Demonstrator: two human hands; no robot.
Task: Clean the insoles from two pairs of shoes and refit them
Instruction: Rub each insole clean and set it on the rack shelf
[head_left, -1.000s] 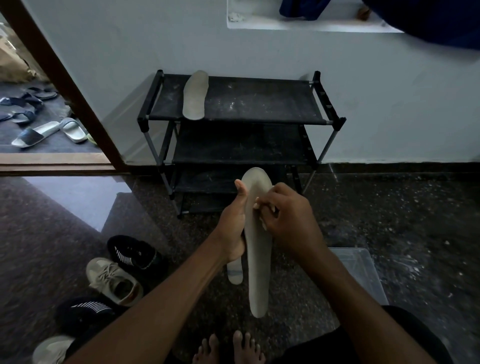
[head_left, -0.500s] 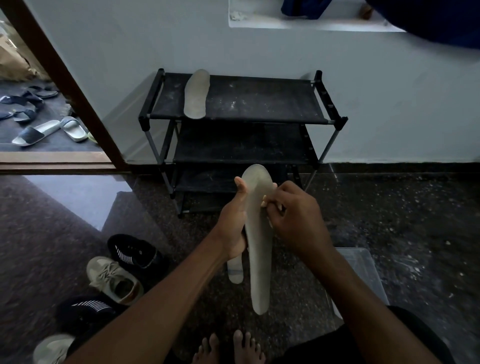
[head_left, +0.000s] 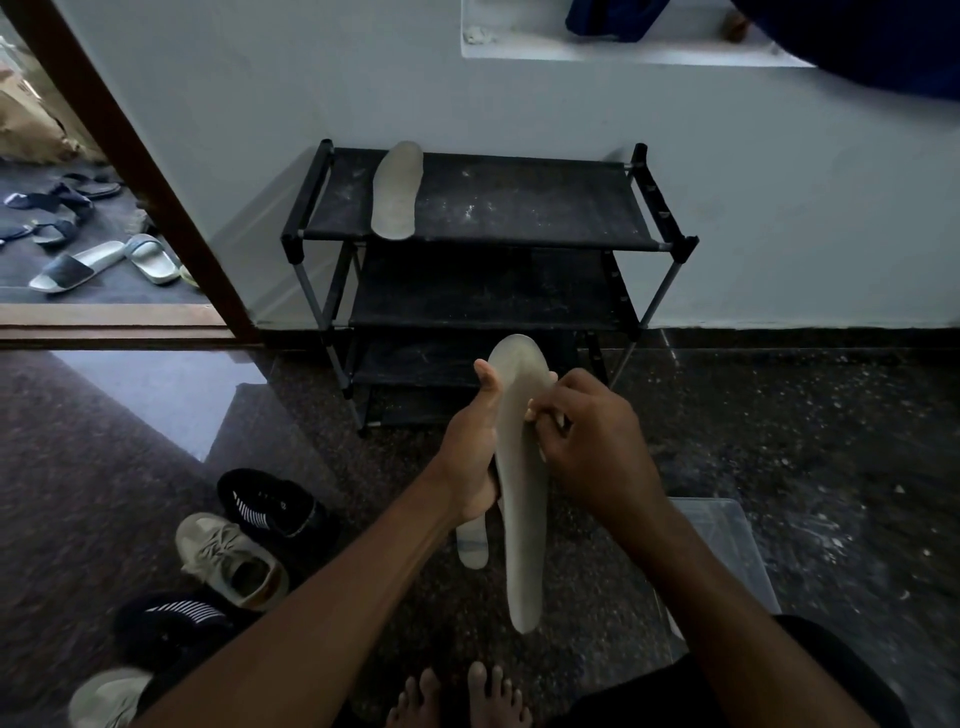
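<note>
My left hand (head_left: 467, 457) grips a long grey insole (head_left: 522, 519) by its left edge, thumb up along it, the toe pointing away from me. My right hand (head_left: 592, 447) has its fingers curled against the insole's right edge near the top. The end of a paler second insole (head_left: 472, 545) shows below my left hand; whether it is held or lies on the floor is unclear. A third grey insole (head_left: 396, 192) lies on the top shelf of the black shoe rack (head_left: 519, 208). On the floor at left sit a black sneaker (head_left: 270, 504) and a beige sneaker (head_left: 228, 561).
Another black sneaker (head_left: 166, 618) and a pale shoe (head_left: 104, 696) lie at the lower left. A clear plastic box (head_left: 727, 545) stands on the floor under my right forearm. An open doorway at left shows several sandals (head_left: 78, 260). My bare feet (head_left: 457, 696) are below.
The held insole and both hands have risen slightly. My right hand has shifted a little along the insole's right edge.
</note>
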